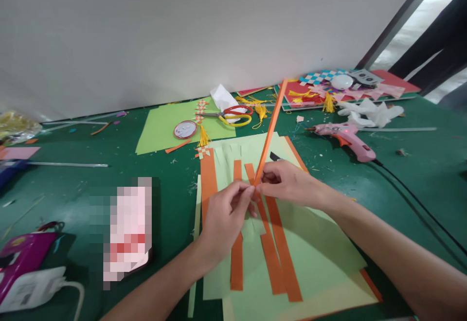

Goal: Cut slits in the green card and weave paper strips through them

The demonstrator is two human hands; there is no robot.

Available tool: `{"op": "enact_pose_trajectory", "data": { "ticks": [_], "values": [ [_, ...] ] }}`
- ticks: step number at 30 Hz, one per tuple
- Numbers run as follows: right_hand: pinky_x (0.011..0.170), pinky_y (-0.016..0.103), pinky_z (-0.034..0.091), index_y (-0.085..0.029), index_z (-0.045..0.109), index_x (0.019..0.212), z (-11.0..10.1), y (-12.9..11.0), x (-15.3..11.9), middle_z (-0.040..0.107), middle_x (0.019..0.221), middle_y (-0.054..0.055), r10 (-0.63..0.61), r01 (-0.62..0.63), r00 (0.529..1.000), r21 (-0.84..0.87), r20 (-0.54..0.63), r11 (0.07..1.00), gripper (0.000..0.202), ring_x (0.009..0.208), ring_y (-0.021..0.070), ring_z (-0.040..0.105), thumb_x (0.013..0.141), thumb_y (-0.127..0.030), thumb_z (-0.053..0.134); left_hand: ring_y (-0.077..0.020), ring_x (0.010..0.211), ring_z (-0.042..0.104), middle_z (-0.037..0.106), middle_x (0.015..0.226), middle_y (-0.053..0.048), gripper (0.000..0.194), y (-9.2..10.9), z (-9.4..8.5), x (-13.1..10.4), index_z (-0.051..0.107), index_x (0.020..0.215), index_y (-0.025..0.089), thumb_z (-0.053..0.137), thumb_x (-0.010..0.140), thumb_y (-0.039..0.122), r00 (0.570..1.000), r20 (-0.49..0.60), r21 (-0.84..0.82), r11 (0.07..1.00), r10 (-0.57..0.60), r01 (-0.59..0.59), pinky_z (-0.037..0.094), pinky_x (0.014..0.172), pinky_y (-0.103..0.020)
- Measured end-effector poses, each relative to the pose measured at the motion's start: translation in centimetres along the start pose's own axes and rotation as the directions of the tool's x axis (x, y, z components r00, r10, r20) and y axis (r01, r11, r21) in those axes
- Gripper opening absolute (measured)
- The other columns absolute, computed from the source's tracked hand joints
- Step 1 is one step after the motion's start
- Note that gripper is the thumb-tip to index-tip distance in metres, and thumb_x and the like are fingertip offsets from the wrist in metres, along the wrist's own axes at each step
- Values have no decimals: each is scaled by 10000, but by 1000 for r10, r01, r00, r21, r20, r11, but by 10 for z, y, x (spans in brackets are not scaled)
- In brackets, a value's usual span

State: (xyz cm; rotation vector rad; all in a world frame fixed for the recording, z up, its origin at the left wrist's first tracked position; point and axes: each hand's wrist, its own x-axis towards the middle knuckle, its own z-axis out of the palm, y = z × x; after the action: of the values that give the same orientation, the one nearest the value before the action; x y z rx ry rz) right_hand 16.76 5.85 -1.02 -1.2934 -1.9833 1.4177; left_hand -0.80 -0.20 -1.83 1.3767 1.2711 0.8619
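Note:
An orange paper strip (pixel 274 124) rises at a slant from between my hands. My left hand (pixel 230 209) pinches its lower end, thumb and index finger together. Close beside it on the right, my right hand (pixel 280 180) also pinches the strip near that end. Under both hands lie pale green paper sheets (pixel 321 243), with several flat orange strips (pixel 284 253) across them. A small orange-and-white woven piece (pixel 203 152) rests at the top left corner of the sheets. Just past my right fingertips a small black object (pixel 275 156) is partly hidden.
Beyond the sheets are red-and-yellow scissors (pixel 235 115), a round tin (pixel 185 129) and yellow tassels (pixel 203 136). A pink glue gun (pixel 346 138) with a black cord lies right. Left are a blurred pink object (pixel 129 228) and a magenta device (pixel 31 253). A grey wall stands behind.

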Motion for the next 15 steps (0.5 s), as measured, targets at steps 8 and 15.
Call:
{"op": "enact_pose_trajectory", "data": {
  "ticks": [8,15],
  "values": [
    [493,245,304,-176,583,662,-2,-3,0,525,600,-12,11,-11,998,10,54,1000,127,572,118,437,751,-265,600,-128,598,609,604,659,28,289,3,-2,-1,531,772,203,471,986,388,999,16,109,993,45,-46,443,586,-234],
    [503,246,297,-175,577,704,1,-3,1,486,626,-28,64,-64,993,-11,102,998,92,578,104,391,731,-262,572,-142,578,623,574,611,37,290,0,0,-1,507,760,210,460,985,388,999,13,98,995,34,-35,433,573,-245]
  ]
}}
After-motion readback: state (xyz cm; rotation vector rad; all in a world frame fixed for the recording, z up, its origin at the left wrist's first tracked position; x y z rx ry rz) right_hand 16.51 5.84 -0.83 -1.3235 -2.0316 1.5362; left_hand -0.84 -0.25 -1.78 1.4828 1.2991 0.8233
